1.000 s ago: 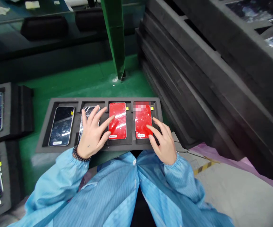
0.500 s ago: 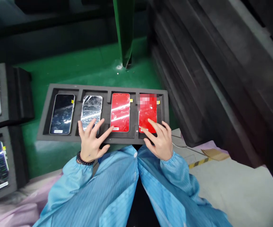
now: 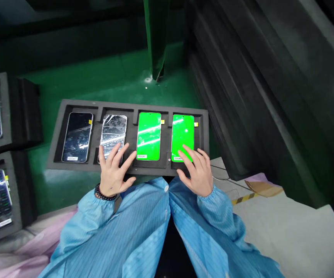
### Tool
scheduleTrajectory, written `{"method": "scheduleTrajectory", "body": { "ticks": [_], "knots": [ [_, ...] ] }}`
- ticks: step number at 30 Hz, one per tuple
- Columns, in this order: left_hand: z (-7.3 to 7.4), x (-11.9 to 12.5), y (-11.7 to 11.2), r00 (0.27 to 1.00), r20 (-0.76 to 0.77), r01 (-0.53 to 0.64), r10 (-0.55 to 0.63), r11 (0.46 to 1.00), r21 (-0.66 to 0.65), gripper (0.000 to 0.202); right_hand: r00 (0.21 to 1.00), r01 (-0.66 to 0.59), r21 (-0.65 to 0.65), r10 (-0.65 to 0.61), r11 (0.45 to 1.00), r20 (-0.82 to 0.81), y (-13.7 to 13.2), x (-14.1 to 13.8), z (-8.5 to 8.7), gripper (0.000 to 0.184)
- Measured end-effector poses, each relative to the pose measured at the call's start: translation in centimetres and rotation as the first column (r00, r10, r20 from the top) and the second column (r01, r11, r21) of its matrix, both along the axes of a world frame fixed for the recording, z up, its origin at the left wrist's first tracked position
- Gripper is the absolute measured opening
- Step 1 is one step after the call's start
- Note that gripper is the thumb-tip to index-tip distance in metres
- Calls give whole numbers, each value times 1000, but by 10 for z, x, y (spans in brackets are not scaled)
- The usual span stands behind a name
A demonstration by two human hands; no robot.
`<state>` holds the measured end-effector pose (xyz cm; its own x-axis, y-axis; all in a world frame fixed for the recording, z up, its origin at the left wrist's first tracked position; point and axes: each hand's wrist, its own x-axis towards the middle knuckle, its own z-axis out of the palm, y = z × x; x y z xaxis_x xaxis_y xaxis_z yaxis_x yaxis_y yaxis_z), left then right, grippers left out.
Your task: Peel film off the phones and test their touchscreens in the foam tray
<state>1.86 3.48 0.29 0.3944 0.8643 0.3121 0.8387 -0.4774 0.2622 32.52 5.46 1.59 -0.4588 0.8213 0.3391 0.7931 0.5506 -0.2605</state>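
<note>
In front of me lies a black foam tray with several smartphones in its pockets. My left hand, wearing a dark coiled band, is spread over the lower end of a phone with a pale, film-covered screen. My right hand is open, its fingers resting over the bottom of the rightmost phone, which has a bright green screen. Left of it sits another phone with a green screen. At the far left of the tray a phone has a dark screen.
More foam trays with phones stand at the left. Tall stacked black foam trays rise at the right. Behind the tray a green post stands on the green surface. Pink cloth shows at the lower left.
The two right-hand phone screens have turned from red to green. My right index finger has lifted slightly and shifted. My left hand has barely moved.
</note>
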Motion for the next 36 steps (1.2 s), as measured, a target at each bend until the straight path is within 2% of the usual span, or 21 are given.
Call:
{"method": "scheduleTrajectory", "body": {
  "ticks": [4, 8, 12, 18, 22, 24, 29, 32, 34, 36],
  "knots": [
    [1, 0, 0, 999, -42, 24, -25, 999, -25, 62, 1000, -13, -13, 14, 1000, 25, 1, 0, 1, 36],
    [-1, -1, 0, 1000, 8, 3, -3, 1000, -9, 69, 1000, -11, -2, 11, 1000, -6, 0, 0, 1, 49],
    [-4, 0, 0, 999, -47, 19, -17, 999, 33, 64, 999, -12, -39, 14, 999, 52, 0, 0, 1, 40],
    [-5, 2, 2, 999, 35, 12, -16, 995, 104, 68, 999, -17, 27, 18, 999, -42, 0, 1, -2, 66],
    [-4, 1, 2, 999, -43, 30, -28, 998, 63, 61, 999, -21, -13, 22, 1000, 32, 0, 1, -1, 46],
    [-4, 1, 2, 999, -22, 27, -25, 997, 72, 63, 999, -17, -18, 18, 1000, 26, -1, 1, -1, 45],
    [-5, 0, 2, 999, 47, 12, -16, 997, 82, 68, 998, -20, 22, 22, 1000, -63, 0, 2, -4, 68],
    [-5, -1, 1, 998, 66, 19, -25, 996, 87, 68, 996, -31, 45, 35, 998, -85, 0, 2, -5, 74],
    [-4, -1, 1, 997, 70, 20, -26, 996, 89, 68, 997, -30, 38, 32, 999, -67, 0, 2, -3, 67],
    [-2, 0, 1, 999, 25, 26, -28, 998, 59, 67, 999, -29, 11, 29, 1000, -26, 0, 1, -1, 51]
  ]
}}
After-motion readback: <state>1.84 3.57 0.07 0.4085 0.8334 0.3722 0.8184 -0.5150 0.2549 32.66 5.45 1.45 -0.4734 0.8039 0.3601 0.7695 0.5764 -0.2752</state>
